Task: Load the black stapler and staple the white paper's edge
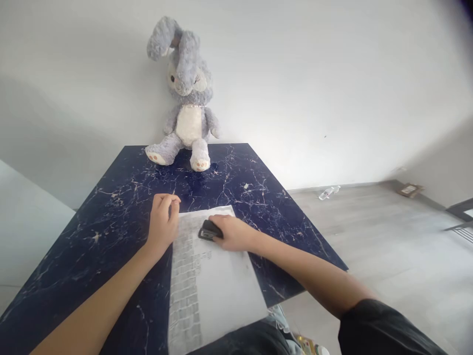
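Note:
A white printed sheet of paper [218, 286] lies on the dark blue marbled table [111, 217], reaching past its near edge. My right hand [232, 232] rests on the sheet's upper part, closed around a small black object [209, 230] that looks like a stapler. My left hand [163, 222] is at the sheet's top left corner with its fingers curled in; whether it pinches the paper's edge is unclear.
A grey and white plush rabbit [186, 98] sits at the table's far edge against the white wall. A small white scrap [246, 186] lies on the table. On the wooden floor to the right are a plastic bottle [328, 192] and a flat cardboard piece [408, 189].

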`<state>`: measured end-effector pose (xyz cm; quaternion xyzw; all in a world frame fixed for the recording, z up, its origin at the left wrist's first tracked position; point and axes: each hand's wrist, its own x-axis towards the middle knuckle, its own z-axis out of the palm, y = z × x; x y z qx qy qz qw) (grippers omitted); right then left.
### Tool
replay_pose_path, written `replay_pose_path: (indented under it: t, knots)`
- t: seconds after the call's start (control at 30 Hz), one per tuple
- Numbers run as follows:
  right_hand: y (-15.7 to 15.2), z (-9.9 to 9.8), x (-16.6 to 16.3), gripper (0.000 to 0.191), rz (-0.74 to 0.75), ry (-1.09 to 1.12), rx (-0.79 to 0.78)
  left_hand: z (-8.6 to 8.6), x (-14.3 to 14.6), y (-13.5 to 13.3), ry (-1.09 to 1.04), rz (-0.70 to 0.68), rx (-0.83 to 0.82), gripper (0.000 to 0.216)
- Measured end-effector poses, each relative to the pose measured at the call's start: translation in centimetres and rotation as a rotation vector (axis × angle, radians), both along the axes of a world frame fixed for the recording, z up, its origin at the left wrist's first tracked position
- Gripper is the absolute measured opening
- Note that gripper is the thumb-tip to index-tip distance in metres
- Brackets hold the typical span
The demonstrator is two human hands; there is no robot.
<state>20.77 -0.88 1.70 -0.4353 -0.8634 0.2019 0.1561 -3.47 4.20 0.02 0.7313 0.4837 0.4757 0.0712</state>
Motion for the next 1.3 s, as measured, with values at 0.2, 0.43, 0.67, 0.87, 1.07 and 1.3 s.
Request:
replay_pose_path:
  t: [0.2,0.43,0.67,0.87,1.07,1.3]
  knots:
    - [0.3,0.8,9.7,0.011,-0.142,0.065,-0.129,-0.6,0.3,0.1,0.009,-0.040,-0.048,0.025]
    - [-1.1,1.3,14.9,0.044,-0.212,0.399,-0.303,-0.8,0.9,-0.3,0.022,-0.144,-0.164,0.027]
    - [-3.5,-0.2,17.1,0.053,-0.260,0.569,-0.383,-0.7,1.1,-0.6,-0.004,-0.229,-0.226,0.030]
    - [-1.9,-2.0,17.0,0.049,-0.411,0.715,-0.206,-0.9,1.0,-0.3,-0.021,-0.213,-0.240,0.030]
    - [4.6,-3.2,15.7,0.051,-0.386,0.162,0.130,-0.9,0.8,-0.1,-0.028,-0.193,-0.256,0.029]
    - [10.0,-5.9,12.1,0.078,-0.151,-0.329,0.088,-0.9,0.3,0.2,-0.069,-0.152,-0.233,0.031]
